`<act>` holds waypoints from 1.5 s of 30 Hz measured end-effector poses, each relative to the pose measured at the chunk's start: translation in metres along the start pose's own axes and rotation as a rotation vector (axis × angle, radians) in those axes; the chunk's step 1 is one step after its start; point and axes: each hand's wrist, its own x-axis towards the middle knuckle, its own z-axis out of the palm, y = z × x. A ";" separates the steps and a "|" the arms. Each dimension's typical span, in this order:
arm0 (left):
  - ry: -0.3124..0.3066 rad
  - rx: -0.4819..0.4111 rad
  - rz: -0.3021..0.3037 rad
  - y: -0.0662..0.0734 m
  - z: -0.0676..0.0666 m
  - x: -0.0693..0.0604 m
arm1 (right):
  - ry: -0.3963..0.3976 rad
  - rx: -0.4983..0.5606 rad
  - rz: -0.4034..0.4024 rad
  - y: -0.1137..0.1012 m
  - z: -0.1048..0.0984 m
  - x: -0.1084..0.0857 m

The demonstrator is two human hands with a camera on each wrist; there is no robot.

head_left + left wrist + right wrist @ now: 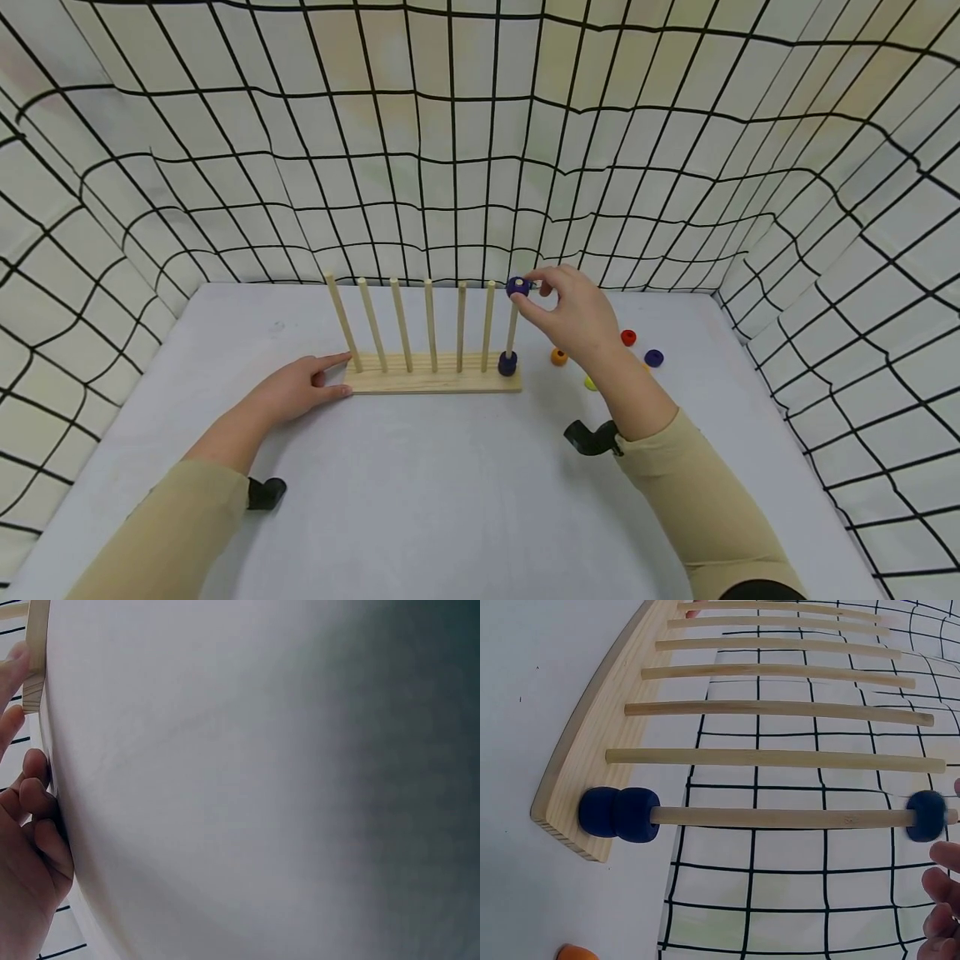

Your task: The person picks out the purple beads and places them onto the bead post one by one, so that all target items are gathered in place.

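Observation:
A wooden peg board (pixel 435 384) with a row of several upright pegs stands on the white table. At its left end, my left hand (pixel 296 388) grips the base between thumb and forefinger; the other fingers are curled on the table in the left wrist view. My right hand (pixel 576 312) pinches a blue bead (pixel 516 287) at the top of the rightmost peg. In the right wrist view, the peg's tip pokes through this bead (pixel 927 816). Two more blue beads (pixel 619 814) sit stacked at the foot of that same peg.
Right of the board lie loose beads: orange (pixel 558 357), red (pixel 628 337), blue (pixel 654 358) and a yellow one (pixel 590 383) partly behind the right forearm. A black grid net (pixel 450 158) over white walls surrounds the table (pixel 420 500) at the back and sides.

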 end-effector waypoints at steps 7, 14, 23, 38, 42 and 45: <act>0.010 0.003 0.012 -0.004 0.000 0.001 | 0.004 0.010 -0.005 0.001 -0.001 -0.001; 0.013 -0.002 0.017 -0.003 0.002 0.002 | -0.004 0.021 -0.002 0.004 -0.003 -0.003; 0.013 0.001 0.020 -0.003 0.002 0.002 | -0.017 0.001 0.025 0.009 -0.007 -0.007; 0.017 -0.003 0.011 -0.001 0.002 0.000 | -0.021 -0.019 0.061 0.024 -0.007 -0.016; 0.010 -0.002 0.003 -0.002 0.002 0.000 | -0.022 -0.019 0.057 0.029 -0.007 -0.018; 0.009 -0.009 -0.003 -0.002 0.002 0.000 | -0.034 -0.015 0.062 0.031 -0.007 -0.020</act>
